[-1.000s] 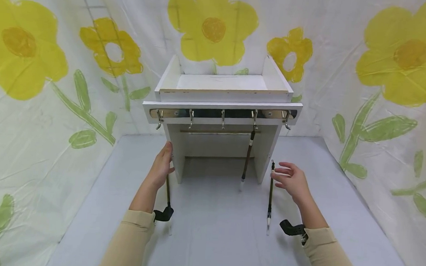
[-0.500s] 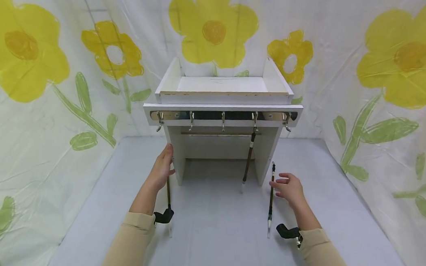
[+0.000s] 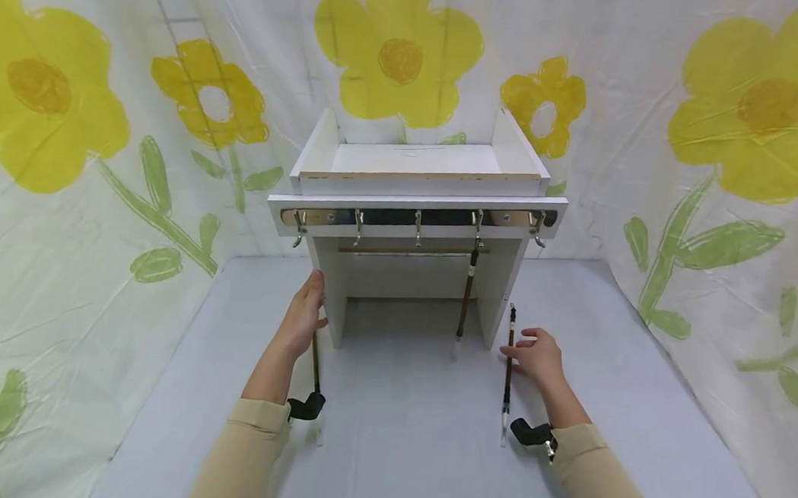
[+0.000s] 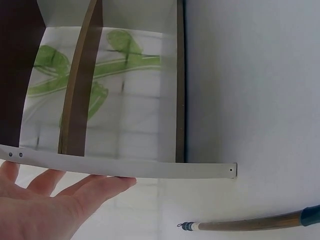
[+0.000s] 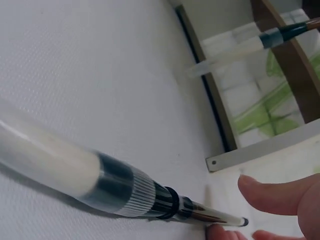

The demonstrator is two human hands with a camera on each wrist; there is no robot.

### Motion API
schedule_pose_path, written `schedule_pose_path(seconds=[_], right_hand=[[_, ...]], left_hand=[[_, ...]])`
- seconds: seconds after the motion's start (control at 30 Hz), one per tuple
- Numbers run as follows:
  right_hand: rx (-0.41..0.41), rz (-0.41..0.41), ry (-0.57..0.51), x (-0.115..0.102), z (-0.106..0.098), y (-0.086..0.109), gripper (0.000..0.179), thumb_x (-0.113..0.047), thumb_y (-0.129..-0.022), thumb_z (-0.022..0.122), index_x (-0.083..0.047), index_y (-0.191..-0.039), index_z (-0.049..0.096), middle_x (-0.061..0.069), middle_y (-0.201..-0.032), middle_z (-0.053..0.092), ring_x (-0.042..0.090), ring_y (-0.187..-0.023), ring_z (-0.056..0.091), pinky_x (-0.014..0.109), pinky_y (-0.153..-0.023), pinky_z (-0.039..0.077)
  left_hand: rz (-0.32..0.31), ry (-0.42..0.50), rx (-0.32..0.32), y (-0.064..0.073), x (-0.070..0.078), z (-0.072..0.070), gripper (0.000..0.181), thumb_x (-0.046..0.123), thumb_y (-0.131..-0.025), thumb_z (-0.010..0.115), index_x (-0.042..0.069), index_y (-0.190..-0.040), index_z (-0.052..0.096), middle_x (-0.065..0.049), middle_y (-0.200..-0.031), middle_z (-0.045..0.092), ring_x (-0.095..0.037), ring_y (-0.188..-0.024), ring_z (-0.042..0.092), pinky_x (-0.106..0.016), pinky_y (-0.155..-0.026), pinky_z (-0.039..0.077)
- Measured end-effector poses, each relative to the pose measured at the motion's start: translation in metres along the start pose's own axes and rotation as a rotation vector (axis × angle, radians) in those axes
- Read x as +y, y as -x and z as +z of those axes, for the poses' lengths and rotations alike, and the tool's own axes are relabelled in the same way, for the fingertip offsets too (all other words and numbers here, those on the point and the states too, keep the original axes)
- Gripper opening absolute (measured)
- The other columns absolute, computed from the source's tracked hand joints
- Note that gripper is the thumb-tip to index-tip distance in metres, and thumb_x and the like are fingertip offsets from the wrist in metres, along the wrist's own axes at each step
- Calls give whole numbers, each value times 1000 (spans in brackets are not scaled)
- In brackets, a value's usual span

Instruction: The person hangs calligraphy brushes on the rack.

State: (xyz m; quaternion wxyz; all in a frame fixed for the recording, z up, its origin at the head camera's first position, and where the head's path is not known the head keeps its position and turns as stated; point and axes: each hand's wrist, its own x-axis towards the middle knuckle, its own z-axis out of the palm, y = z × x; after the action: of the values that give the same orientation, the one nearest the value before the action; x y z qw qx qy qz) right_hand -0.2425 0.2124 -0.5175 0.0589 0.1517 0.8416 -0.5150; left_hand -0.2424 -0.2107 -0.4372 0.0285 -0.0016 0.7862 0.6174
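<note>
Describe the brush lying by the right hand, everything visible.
The slim brush lies on the white table, right of the white rack, loop away from the person, tip toward them. Brown handle, dark fittings at both ends; pale bristles under a clear, plastic-looking cap. The right hand has a fingertip across its handle in the head view; contact cannot be told.

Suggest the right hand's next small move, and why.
Probably have the right hand pinch the loose brush around its shaft. In the right wrist view the fingertips sit by that shaft while the thumb stands clear, so it doesn't look gripped yet. A hanging brush is on a hook, suggesting the loose one may be next to lift.
</note>
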Motion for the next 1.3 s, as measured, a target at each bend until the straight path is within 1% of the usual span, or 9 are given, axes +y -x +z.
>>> schedule_pose_path(seconds=[0.2,0.3,0.43,0.6,0.8,0.9,1.1,1.2,1.3], right_hand=[[22,-23,105,2,5,-3,73,-13,-78,86,8,-135,47,30,-125,59,28,-84,70,34,-72,60],[37,-44,179,2,7,-4,71,-14,-77,86,8,-134,48,27,-119,60,29,-86,67,37,-75,55],[45,-61,217,2,8,-4,65,-9,-80,81,8,-133,49,24,-114,62,32,-91,63,39,-75,54],[26,-92,216,0,4,-3,61,-4,-81,73,10,-134,48,27,-114,62,33,-89,65,37,-71,55],[9,-91,219,-1,2,-3,61,-5,-84,65,11,-139,44,32,-122,61,40,-100,64,46,-81,56],[5,-74,210,0,2,-3,61,-6,-86,64,13,-140,42,35,-126,59,39,-100,66,47,-82,57],[8,-38,155,1,1,-1,52,-9,-91,64,15,-136,51,31,-121,62,32,-94,66,39,-78,58],[5,-39,115,-1,-1,0,44,-8,-92,63,14,-131,57,27,-114,65,26,-88,67,33,-73,57],[1,-32,64,-5,-4,2,43,-8,-94,62,12,-132,57,24,-113,67,21,-85,70,31,-73,56]], left_hand=[[-12,23,-11,-3,-2,-1,80,64,-104,17,15,-164,1,-12,-170,3,-44,-153,17,-63,-113,36],[-21,36,-21,-4,-1,-2,75,59,-106,16,13,-163,0,-13,-170,1,-45,-153,15,-64,-114,34],[-19,23,-24,-3,0,-2,77,61,-105,16,12,-163,0,-14,-170,1,-46,-153,14,-64,-113,34],[1,7,-6,-2,-2,-1,85,70,-101,17,15,-164,1,-13,-171,3,-45,-153,18,-63,-112,37],[-8,11,-6,0,0,-1,87,72,-100,18,16,-164,2,-12,-171,3,-44,-153,18,-63,-112,37],[-5,12,-2,0,2,0,89,73,-99,18,14,-164,2,-14,-170,3,-46,-152,18,-64,-112,36],[-6,10,4,-1,2,1,93,75,-98,18,12,-164,3,-16,-170,4,-47,-152,17,-65,-112,35],[-14,15,-4,-1,2,0,89,73,-99,18,14,-164,2,-13,-170,3,-45,-153,17,-63,-113,37],[-20,15,-15,0,3,-1,83,68,-102,18,15,-164,2,-12,-171,2,-45,-153,17,-62,-113,37]])
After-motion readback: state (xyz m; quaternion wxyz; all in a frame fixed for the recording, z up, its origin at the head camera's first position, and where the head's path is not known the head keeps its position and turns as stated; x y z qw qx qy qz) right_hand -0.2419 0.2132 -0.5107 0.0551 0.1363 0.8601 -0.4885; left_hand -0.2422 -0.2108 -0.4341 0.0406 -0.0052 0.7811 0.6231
